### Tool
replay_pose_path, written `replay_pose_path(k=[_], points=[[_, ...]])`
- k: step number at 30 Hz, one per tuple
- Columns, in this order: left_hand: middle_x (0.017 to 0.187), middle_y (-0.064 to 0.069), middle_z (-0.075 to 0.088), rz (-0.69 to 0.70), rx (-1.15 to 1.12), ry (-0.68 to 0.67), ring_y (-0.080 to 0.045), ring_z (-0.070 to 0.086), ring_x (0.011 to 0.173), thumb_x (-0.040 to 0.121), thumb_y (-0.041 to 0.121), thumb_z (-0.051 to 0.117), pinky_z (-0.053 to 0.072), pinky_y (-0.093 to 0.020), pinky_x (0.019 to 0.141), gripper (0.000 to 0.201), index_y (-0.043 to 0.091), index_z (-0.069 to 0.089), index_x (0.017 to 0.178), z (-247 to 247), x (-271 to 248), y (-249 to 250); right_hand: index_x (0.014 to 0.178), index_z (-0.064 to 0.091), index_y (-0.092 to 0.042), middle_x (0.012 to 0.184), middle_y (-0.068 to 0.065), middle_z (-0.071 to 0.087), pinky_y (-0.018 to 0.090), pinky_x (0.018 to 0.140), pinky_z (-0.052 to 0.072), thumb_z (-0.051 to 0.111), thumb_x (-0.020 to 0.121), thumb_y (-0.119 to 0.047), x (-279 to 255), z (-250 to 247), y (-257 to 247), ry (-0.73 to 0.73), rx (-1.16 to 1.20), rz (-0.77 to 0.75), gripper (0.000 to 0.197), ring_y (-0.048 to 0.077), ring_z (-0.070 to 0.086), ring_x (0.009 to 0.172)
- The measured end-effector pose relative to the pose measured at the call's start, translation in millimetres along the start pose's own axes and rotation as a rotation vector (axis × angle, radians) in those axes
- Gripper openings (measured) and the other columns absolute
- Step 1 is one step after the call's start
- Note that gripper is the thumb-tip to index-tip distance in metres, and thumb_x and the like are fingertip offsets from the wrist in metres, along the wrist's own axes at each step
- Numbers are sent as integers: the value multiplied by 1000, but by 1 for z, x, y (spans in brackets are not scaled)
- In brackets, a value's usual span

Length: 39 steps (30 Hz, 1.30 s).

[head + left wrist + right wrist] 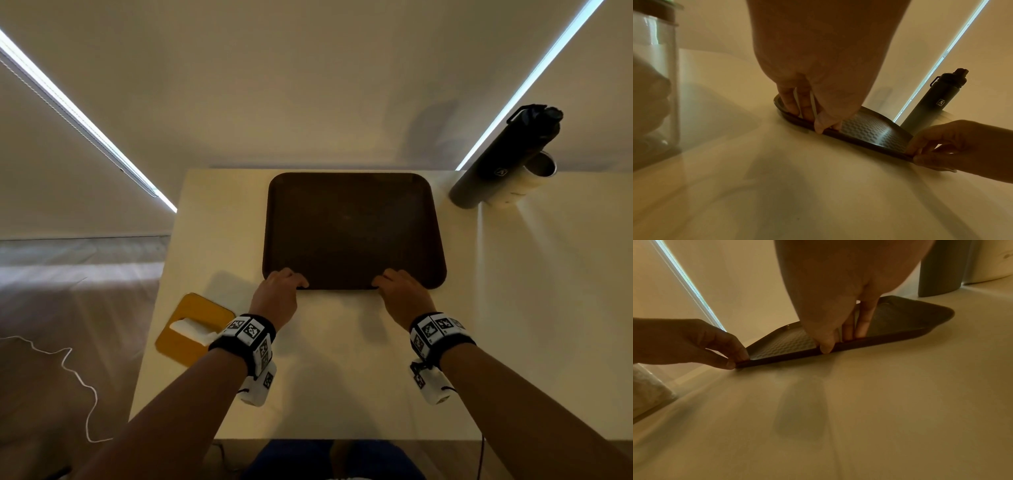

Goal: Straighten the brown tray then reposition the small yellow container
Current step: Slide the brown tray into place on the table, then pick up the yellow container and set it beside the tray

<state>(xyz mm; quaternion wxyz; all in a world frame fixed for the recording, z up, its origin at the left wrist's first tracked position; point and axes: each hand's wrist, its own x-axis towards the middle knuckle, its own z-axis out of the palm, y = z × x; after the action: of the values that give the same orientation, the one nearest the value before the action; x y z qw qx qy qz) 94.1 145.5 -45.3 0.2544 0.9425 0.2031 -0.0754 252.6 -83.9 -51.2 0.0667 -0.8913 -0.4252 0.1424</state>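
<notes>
Tray: a single brown tray point(354, 226) is lying flat on the pale table point(342, 359), rectangular with rounded corners and a low raised rim; its floor is carrying a fine embossed grid (plain in both wrist views, where it is catching the light).

Left hand: the left hand point(278, 289) is pinching the tray's near rim close to its left corner, fingers point(791, 104) reaching over into the tray and thumb pressing the outside edge.

Right hand: the right hand point(402, 291) is pinching the same near rim toward the right corner, fingers point(865, 321) lying inside the tray and thumb on the outer edge.

Container: one small container point(193, 329) with a flat yellow lid, squarish with rounded corners, is sitting at the table's near left edge, just left of the left wrist and apart from the tray; something white is showing on the lid (what it is cannot be told), and its clear wall point(655, 91) is looming beside the left wrist camera.

Bottle: one tall dark bottle point(503, 161), matte and cylindrical with a carry loop at the cap, is standing at the far right, beyond the tray's right corner.

Tube: one pale cylinder point(534, 176) is standing right behind the bottle, touching or nearly so.

Wristbands: two black bands with checkered markers are wrapping the wrists, one each.
</notes>
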Motion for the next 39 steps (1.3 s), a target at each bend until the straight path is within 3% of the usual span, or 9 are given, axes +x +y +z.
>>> replay_pose_path(k=[2, 5, 9, 13, 17, 20, 25, 30, 39], points=[[124, -6, 63, 0, 4, -25, -25, 58, 110, 95, 2, 55, 52, -38, 90, 34, 19, 67, 122, -4, -2, 3, 104, 61, -15, 97, 5, 58, 37, 69, 50, 63, 85, -11, 1, -5, -4, 3, -34, -28, 20, 25, 56, 82], [125, -4, 61, 15, -9, 6, -23, 59, 112, 95, 15, 60, 52, -38, 92, 30, 20, 64, 125, -12, -8, 6, 117, 56, -15, 110, 7, 59, 38, 80, 50, 59, 89, -27, 6, -17, -19, 24, -17, -88, 31, 24, 57, 93], [122, -3, 62, 19, -50, 152, -23, 60, 108, 95, 24, 62, 53, -40, 90, 30, 20, 62, 125, -33, -30, 5, 130, 47, -14, 124, 9, 55, 41, 97, 43, 56, 89, -39, 16, -29, -59, 7, -28, -301, 48, 26, 53, 111], [128, -6, 62, -65, -51, 304, -25, 56, 116, 94, 27, 64, 47, -41, 97, 38, 18, 58, 131, -54, -73, -7, 137, 39, -15, 132, 9, 51, 41, 105, 32, 52, 91, -46, 24, -30, -112, -55, -27, -478, 57, 27, 46, 119], [127, -6, 61, -151, -57, 374, -28, 57, 117, 91, 31, 68, 49, -46, 97, 40, 20, 59, 128, -65, -126, -37, 135, 41, -12, 130, 11, 52, 42, 108, 28, 55, 90, -45, 27, -23, -157, -70, 5, -615, 58, 29, 47, 118], [134, -6, 57, -238, -66, 392, -30, 56, 117, 88, 46, 62, 49, -49, 96, 49, 20, 56, 130, -68, -162, -63, 134, 41, -11, 124, 11, 55, 44, 108, 30, 55, 88, -48, 29, -12, -183, -62, -3, -694, 60, 29, 51, 113], [144, -7, 47, -316, -83, 372, -28, 49, 127, 78, 78, 56, 47, -50, 103, 89, 18, 43, 143, -63, -196, -103, 138, 34, -11, 129, 13, 53, 46, 104, 35, 53, 86, -58, 35, 4, -217, -120, 22, -666, 73, 31, 49, 115], [160, -3, 27, -464, -185, 148, -27, 36, 141, 53, 90, 70, 40, -49, 112, 138, 21, 12, 157, -56, -192, -124, 140, 32, -14, 130, 11, 53, 44, 96, 42, 59, 81, -61, 43, 18, -238, -156, 90, -514, 80, 30, 49, 114], [156, -7, 29, -256, -193, 120, -27, 40, 137, 53, 85, 74, 48, -47, 106, 142, 16, 8, 158, -62, -157, -154, 134, 43, -14, 125, 9, 59, 40, 96, 39, 70, 78, -53, 52, 21, -245, -151, 182, -357, 73, 27, 52, 112]])
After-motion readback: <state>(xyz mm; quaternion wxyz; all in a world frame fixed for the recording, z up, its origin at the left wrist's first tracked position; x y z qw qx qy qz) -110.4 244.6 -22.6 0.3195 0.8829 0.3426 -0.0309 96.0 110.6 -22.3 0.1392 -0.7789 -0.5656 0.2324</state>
